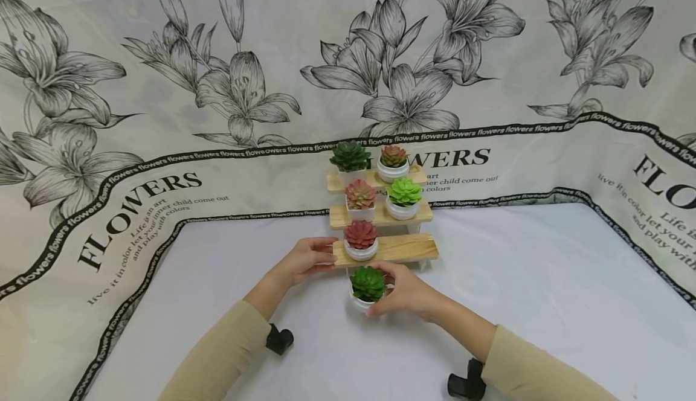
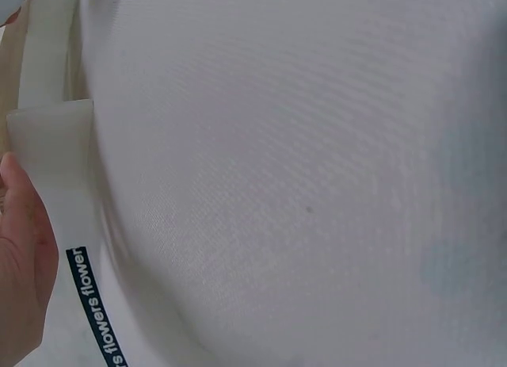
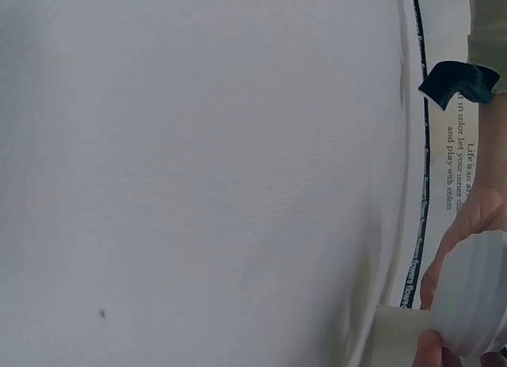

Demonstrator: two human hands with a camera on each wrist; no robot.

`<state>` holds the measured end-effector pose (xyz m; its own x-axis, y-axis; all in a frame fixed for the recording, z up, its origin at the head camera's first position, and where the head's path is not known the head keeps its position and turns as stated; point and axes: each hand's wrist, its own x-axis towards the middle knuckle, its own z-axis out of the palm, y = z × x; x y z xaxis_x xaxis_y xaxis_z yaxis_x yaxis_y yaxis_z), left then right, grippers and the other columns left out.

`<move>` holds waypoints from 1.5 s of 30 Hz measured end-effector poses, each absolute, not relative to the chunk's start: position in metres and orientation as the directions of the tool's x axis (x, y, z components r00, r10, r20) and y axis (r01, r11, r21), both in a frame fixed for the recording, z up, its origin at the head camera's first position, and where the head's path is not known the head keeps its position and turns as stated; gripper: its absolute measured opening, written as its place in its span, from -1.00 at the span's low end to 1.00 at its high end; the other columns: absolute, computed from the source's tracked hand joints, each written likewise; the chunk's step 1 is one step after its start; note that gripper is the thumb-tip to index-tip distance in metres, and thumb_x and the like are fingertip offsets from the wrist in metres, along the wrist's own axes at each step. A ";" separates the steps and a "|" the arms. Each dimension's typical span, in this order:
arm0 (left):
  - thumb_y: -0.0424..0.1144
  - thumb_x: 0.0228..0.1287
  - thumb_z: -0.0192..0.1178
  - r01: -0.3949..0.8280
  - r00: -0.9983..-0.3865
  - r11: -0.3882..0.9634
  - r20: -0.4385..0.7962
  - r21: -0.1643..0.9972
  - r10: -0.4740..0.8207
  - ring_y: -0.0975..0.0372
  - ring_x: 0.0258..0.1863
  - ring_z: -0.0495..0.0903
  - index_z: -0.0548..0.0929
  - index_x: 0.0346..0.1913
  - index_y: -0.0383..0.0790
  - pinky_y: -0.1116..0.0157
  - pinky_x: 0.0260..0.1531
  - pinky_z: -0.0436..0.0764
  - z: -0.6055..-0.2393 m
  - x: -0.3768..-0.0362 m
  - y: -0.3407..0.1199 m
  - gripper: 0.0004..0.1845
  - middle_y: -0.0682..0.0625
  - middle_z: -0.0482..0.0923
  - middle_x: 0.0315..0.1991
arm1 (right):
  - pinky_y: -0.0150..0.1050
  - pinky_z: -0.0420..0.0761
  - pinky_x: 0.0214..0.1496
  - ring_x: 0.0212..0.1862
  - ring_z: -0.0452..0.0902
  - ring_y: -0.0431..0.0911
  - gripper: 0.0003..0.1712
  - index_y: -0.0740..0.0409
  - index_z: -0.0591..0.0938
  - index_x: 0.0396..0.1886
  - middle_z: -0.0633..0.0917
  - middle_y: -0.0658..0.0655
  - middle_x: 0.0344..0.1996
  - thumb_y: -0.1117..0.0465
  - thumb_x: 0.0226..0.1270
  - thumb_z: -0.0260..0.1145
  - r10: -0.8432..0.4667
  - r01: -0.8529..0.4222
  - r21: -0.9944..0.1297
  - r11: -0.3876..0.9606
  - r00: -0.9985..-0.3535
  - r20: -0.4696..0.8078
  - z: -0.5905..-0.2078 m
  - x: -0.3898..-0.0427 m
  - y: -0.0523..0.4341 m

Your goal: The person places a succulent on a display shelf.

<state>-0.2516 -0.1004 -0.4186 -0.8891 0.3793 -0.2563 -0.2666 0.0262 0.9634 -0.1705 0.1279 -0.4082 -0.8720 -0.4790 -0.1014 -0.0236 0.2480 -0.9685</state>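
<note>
A three-tier plant stand (image 1: 405, 248) with light wooden boards on white supports stands at the table's far middle. My left hand (image 1: 306, 260) holds the left end of its lowest board, thumb and fingers around that end. Just in front of this board, my right hand (image 1: 405, 292) grips a dark green succulent (image 1: 368, 284) in a round white pot, thumb at the near side and fingers behind. In the right wrist view, the white pot (image 3: 475, 292) shows between the fingers. A red succulent (image 1: 360, 235) in a white pot sits on the lowest board, near its left end.
The middle board carries a pink succulent (image 1: 360, 195) and a bright green one (image 1: 404, 192). On the top board stand a dark green plant (image 1: 350, 156) and an orange-red one (image 1: 394, 156). A flower-printed cloth (image 1: 261, 177) rises behind the white tabletop (image 1: 505, 268).
</note>
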 end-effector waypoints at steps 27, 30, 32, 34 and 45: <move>-0.62 0.19 0.07 -0.286 -0.888 0.027 -0.276 0.958 0.368 0.29 -0.38 0.55 0.33 0.26 -0.50 0.31 -0.22 0.67 -0.419 -0.253 -0.101 -0.48 -0.10 0.43 -0.16 | -0.20 0.55 0.03 0.04 0.43 0.00 -0.08 0.35 0.29 0.26 0.49 0.27 0.07 0.29 -0.11 0.53 -0.351 0.041 -0.956 0.290 -0.925 -0.146 -0.385 -0.183 0.166; -0.62 0.19 0.07 -0.291 -0.888 0.023 -0.279 0.956 0.365 0.29 -0.38 0.54 0.33 0.26 -0.50 0.30 -0.21 0.67 -0.419 -0.253 -0.101 -0.48 -0.10 0.43 -0.17 | -0.18 0.52 0.09 0.08 0.42 0.03 -0.08 0.36 0.29 0.26 0.47 0.28 0.10 0.30 -0.12 0.54 -0.340 0.021 -0.956 0.294 -0.932 -0.126 -0.384 -0.186 0.170; -0.62 0.19 0.07 -0.292 -0.888 0.019 -0.278 0.956 0.365 0.28 -0.38 0.54 0.33 0.26 -0.50 0.29 -0.19 0.67 -0.419 -0.253 -0.101 -0.48 -0.10 0.43 -0.16 | -0.12 0.48 0.17 0.14 0.39 0.07 -0.06 0.36 0.27 0.28 0.42 0.30 0.16 0.30 -0.12 0.53 -0.331 0.018 -0.955 0.296 -0.936 -0.120 -0.384 -0.188 0.173; -0.62 0.19 0.06 -0.292 -0.888 0.012 -0.275 0.956 0.368 0.29 -0.39 0.54 0.33 0.26 -0.51 0.28 -0.19 0.67 -0.419 -0.253 -0.101 -0.48 -0.10 0.42 -0.17 | -0.08 0.44 0.22 0.17 0.36 0.09 -0.03 0.37 0.23 0.30 0.40 0.32 0.18 0.30 -0.11 0.53 -0.315 0.028 -0.954 0.299 -0.941 -0.127 -0.383 -0.190 0.175; -0.62 0.20 0.06 -0.290 -0.889 0.010 -0.273 0.957 0.368 0.29 -0.39 0.54 0.33 0.26 -0.51 0.34 -0.26 0.67 -0.419 -0.252 -0.101 -0.48 -0.09 0.41 -0.20 | -0.21 0.51 0.06 0.03 0.41 0.01 -0.11 0.34 0.29 0.27 0.48 0.29 0.08 0.27 -0.07 0.51 -0.242 0.029 -0.935 0.353 -0.963 -0.121 -0.384 -0.207 0.184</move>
<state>-0.2520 -0.1011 -0.4188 -0.8890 0.3676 -0.2730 -0.2899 0.0096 0.9570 -0.2070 0.1843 -0.3837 -0.9628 -0.2416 -0.1214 0.0294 0.3527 -0.9353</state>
